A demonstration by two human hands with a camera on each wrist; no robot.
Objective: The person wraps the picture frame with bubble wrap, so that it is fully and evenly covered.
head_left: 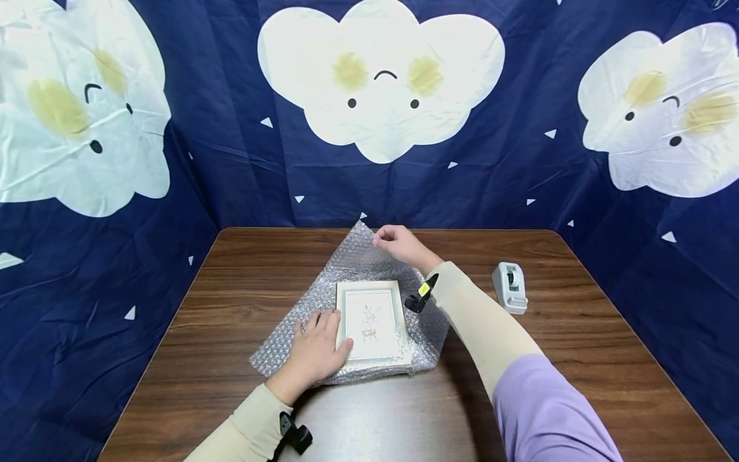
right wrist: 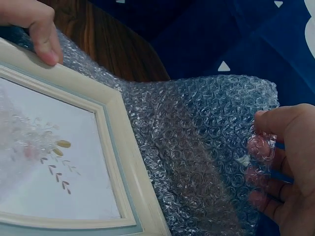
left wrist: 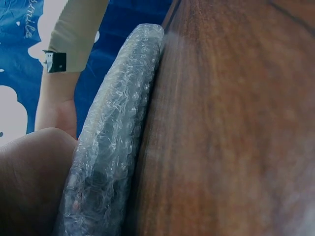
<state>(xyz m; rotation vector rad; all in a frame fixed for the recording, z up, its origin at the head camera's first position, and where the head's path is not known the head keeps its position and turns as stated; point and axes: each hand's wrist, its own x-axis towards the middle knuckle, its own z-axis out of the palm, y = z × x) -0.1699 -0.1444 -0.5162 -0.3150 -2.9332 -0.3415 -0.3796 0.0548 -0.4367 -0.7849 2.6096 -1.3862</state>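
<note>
A cream picture frame (head_left: 398, 311) with a pale blue inner border and a plant print lies on a sheet of bubble wrap (head_left: 358, 260). Part of the wrap covers the frame's near end. My left hand (head_left: 319, 350) rests on the frame's left side, fingers spread and thumb over the edge. In the right wrist view, a left fingertip presses on the cream rim. My right hand (head_left: 403, 247) pinches the wrap's far edge between thumb and fingers, the raised sheet (right wrist: 211, 128) stretching from the frame to it. Seen from the left wrist, the wrapped near edge (left wrist: 115, 132) stands beside my hand.
A white tape dispenser (head_left: 510, 288) stands on the right of the brown wooden table (head_left: 242, 276). Behind and beside the table hang dark blue curtains (head_left: 219, 128) with white cloud faces. Both wrists wear small black cameras (head_left: 296, 433).
</note>
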